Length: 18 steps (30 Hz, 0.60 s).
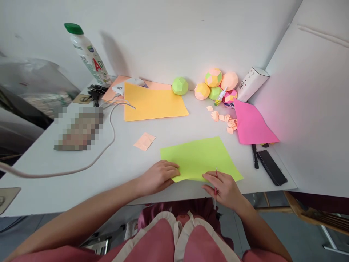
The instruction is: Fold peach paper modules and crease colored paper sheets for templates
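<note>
A bright green sheet of paper (201, 156) lies at the table's front edge, its near side slightly raised. My left hand (158, 177) is at its near left corner, fingers closed over the paper and the thumb mostly hidden. At the near edge, further right, my right hand (222, 189) has its fingertips against the sheet. A slim red pen-like tool (215, 191) is held upright among those fingers; its exact kind is unclear. Just beyond the sheet's left side lies a small creased peach paper piece (145, 141).
Orange sheets (155, 105) and a green paper ball (180, 86) are at the back. More paper balls (213, 78), a glue bottle (220, 96), peach scraps (230, 122), a pink sheet (253, 123) and a black case (272, 167) are rightward. A white cable (109, 145) crosses the left.
</note>
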Motion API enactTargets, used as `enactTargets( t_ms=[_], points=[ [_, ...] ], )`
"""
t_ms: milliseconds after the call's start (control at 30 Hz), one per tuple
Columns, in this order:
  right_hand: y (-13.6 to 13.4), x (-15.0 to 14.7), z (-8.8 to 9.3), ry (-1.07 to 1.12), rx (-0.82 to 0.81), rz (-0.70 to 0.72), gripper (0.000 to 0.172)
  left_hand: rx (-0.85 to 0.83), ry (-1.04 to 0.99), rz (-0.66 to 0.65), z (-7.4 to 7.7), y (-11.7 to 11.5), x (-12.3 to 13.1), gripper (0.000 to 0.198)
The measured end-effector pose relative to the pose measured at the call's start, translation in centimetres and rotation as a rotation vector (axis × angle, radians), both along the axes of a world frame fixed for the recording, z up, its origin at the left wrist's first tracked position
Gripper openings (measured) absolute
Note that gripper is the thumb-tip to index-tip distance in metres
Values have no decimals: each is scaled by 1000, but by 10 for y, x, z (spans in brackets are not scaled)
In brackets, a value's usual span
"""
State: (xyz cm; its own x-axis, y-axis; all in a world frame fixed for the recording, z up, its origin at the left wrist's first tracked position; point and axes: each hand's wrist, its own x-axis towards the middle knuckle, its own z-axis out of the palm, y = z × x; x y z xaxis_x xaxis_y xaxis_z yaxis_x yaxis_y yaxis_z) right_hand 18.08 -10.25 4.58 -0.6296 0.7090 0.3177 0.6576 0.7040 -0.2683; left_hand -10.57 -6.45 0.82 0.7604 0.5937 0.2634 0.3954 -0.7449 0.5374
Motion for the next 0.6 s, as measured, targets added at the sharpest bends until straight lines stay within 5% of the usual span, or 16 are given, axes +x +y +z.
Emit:
enactTargets(
  t_ms=[200, 367, 433, 600],
  points=[
    [44, -20, 11, -10, -106, -52, 31, -322, 35, 293, 14, 18, 11, 44],
    [71, -14, 4, 122, -338, -88, 27, -452, 68, 343, 24, 33, 17, 41],
    [73, -8, -8, 241, -455, -183, 27, -398, 57, 394, 19, 33, 17, 38],
    [69, 7, -40, 582, -585, -437, 40, 63, 124, 480, -4, 27, 15, 50]
  ],
)
